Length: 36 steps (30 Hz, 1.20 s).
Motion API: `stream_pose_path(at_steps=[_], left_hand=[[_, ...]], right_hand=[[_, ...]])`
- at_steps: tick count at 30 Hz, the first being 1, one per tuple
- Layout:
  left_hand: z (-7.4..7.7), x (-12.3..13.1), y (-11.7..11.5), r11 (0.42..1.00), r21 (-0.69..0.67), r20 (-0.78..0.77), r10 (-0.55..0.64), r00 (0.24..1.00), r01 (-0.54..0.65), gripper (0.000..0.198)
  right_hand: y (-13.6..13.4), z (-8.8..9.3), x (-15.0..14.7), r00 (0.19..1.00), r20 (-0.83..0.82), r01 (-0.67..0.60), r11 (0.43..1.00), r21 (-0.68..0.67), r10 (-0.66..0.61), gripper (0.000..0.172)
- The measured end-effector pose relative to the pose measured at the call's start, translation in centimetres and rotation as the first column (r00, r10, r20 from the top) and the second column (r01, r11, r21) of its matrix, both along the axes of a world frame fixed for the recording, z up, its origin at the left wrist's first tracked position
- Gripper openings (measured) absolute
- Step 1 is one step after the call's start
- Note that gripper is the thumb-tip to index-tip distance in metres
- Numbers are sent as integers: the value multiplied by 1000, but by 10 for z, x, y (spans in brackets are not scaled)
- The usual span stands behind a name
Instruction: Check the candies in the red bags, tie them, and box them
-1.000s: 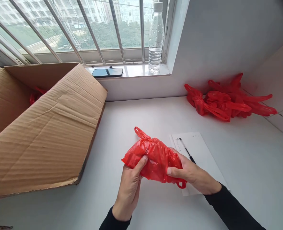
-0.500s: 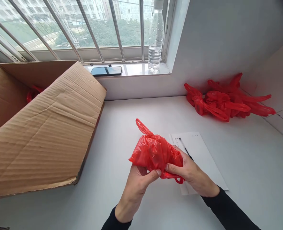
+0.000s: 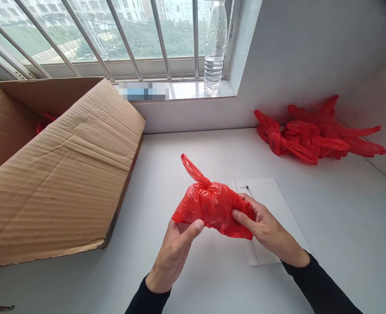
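A knotted red plastic bag is held above the white table, one looped handle sticking up to the upper left. Whatever is inside it cannot be made out. My left hand supports its lower left side, thumb along the near edge and fingers hidden underneath. At the right end, my right hand grips the bag with the thumb in front and the fingers behind. Partly under my right hand and forearm lies a white paper pad with some handwriting. A pen on it is mostly covered by the hand.
At left stands an open cardboard box with something red inside. Several tied red plastic bags are heaped against the wall at the back right. The barred window's sill holds a water bottle and a blurred flat object.
My hands have spread slightly apart, with the left moving left and the right moving right. The bag is stretched wider, and its lower right loop no longer shows. The view has shifted slightly.
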<state>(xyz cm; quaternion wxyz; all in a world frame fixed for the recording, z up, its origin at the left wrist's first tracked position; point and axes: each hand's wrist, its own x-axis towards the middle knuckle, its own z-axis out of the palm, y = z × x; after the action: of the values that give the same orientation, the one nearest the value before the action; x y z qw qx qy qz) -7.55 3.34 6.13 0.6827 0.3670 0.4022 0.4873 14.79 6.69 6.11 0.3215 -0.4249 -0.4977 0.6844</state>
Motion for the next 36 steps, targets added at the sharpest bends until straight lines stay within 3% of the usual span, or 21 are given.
stream_pose_path(at_steps=[2,5,7,9,12,15,18,20,23,25,27,30,36], left_hand=[[0,-8,0,1000,9,-35,10,999,-9,32],[-6,-23,0,998,16,-207,56,977,-54,25],[-13,-34,-1,997,49,-285,73,956,-62,21],[-22,-46,-3,989,141,-355,93,930,-45,16],[-32,-63,-8,968,250,-489,113,865,15,17],[-33,-72,-15,971,226,-634,85,768,79,37],[-28,-70,-21,953,261,-742,95,664,155,39],[-25,-65,-25,925,298,-798,106,593,236,37],[-25,-55,-31,875,301,-875,95,474,380,35],[-28,-49,-35,842,291,-909,96,406,454,32],[-32,-45,-38,817,302,-923,121,366,492,29],[-38,-44,-42,798,337,-919,162,360,499,31],[-44,-44,-47,800,360,-900,161,406,481,33]], right_hand=[[2,1,3,999,53,-9,999,32,7,32],[2,2,6,991,134,-30,996,85,18,25],[0,-1,6,971,239,-30,980,195,-18,23],[-3,-11,7,938,338,-60,920,386,-80,33],[-11,-27,8,901,423,-208,758,618,-97,50],[-23,-32,13,841,541,-377,682,627,-32,51],[-32,-23,17,770,637,-508,636,580,35,52],[-35,-14,18,773,631,-516,643,566,64,59],[-31,-10,13,830,558,-352,766,538,-11,33],[-26,-14,6,809,575,-256,804,537,-126,25],[-22,-21,-2,736,646,-266,792,550,-201,26],[-20,-31,-11,649,731,-357,765,536,-210,42],[-20,-43,-16,634,748,-419,727,544,-195,42]])
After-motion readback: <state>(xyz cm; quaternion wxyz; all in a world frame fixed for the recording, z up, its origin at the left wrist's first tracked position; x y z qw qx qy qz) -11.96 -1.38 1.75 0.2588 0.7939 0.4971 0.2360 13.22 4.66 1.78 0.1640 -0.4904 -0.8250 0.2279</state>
